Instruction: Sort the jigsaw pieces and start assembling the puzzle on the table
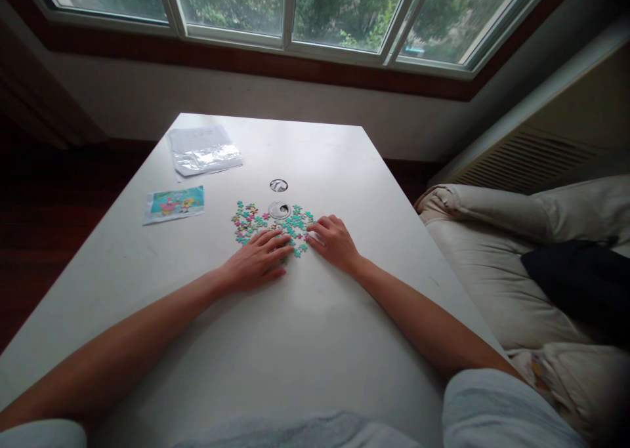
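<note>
Small jigsaw puzzle pieces (298, 221), mostly turquoise with some pink and yellow, lie loose in a spread on the white table (305, 330). My left hand (258, 259) rests palm down over the near left part of the pieces, fingers stretched out and covering some of them. At the right edge of the spread is my right hand (335, 242), its fingers bent and the tips touching the outermost pieces. Whether a piece sits under those fingertips is hidden. Just beyond the pieces is a round metallic-looking disc (279, 210), with a smaller dark oval (278, 185) behind it.
A small cartoon picture sheet (175, 203) lies on the table's left side. Behind it is a clear plastic bag with papers (204, 150). To the right stands a cream sofa (492, 264) with a dark cloth (581, 284) on it. A window wall borders the far end.
</note>
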Tool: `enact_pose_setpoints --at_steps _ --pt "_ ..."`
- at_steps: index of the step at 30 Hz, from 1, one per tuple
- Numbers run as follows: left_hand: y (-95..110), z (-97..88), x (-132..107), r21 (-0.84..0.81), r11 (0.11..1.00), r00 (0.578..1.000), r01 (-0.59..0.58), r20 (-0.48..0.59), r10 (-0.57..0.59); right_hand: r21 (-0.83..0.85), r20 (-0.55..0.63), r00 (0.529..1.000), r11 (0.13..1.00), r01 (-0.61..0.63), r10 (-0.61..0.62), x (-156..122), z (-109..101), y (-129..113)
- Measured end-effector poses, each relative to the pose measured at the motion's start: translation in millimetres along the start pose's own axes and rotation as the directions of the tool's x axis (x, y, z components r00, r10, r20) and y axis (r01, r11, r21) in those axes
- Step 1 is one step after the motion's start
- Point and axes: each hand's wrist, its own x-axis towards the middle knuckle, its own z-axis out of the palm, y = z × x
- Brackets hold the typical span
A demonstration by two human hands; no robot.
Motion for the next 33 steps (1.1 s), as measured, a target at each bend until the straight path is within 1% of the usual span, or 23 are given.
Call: enact_pose_setpoints --at_steps 5,8,10,12,14,15,18,20,23,25,27,30,33 --pt "-2 1.5 0 -0.003 1.000 1.000 -0.009 -0.002 0.009 -0.014 0.005 0.999 0.999 -0.036 0.036 1 1 -3" --pt "-5 -0.4 -1 -0.011 1.000 1.000 -0.005 -0.012 0.005 0.015 -0.004 0.998 0.998 -0.058 0.058 2 -1 -2" --pt "-10 -3.4 -2 -0.018 1.000 0.999 0.020 -0.038 -0.021 0.049 -0.018 0.997 0.997 -0.068 0.069 2 -1 -1" --pt "-19 -7.4 -3 -0.021 0.997 0.994 0.071 -0.085 -0.073 0.084 -0.019 0.998 0.994 -0.064 0.066 3 0 1" --pt "-32 -11.5 -5 -0.018 0.990 0.979 0.143 -0.143 -0.144 0.102 0.009 0.999 0.994 -0.047 0.046 5 1 3" --pt "-40 -13.2 -5 -0.016 0.984 0.970 0.178 -0.167 -0.178 0.103 0.036 0.999 0.994 -0.035 0.031 6 2 4" --pt "-64 -15.3 -5 -0.020 0.948 0.924 0.318 -0.216 -0.315 0.084 0.138 0.990 0.996 -0.006 -0.006 14 5 6" --pt "-77 -13.8 -5 -0.013 0.921 0.899 0.389 -0.216 -0.382 0.068 0.198 0.980 0.998 0.003 -0.016 22 7 8" --pt "-87 -9.3 -4 0.029 0.898 0.882 0.438 -0.206 -0.424 0.039 0.272 0.962 0.999 0.003 -0.014 36 13 8" --pt "-90 -7.2 -4 0.055 0.894 0.885 0.444 -0.182 -0.428 0.021 0.298 0.954 1.000 -0.002 -0.004 43 17 6" --pt "-90 -7.0 -4 0.071 0.901 0.899 0.428 -0.133 -0.416 0.007 0.306 0.952 1.000 0.000 -0.002 48 19 3" --pt "-89 -9.4 -5 0.071 0.930 0.932 0.361 -0.069 -0.357 -0.005 0.296 0.955 1.000 0.010 -0.008 47 20 0" --pt "-86 -12.3 -5 0.056 0.959 0.960 0.279 -0.043 -0.277 -0.007 0.283 0.959 1.000 0.026 -0.022 45 18 -1"
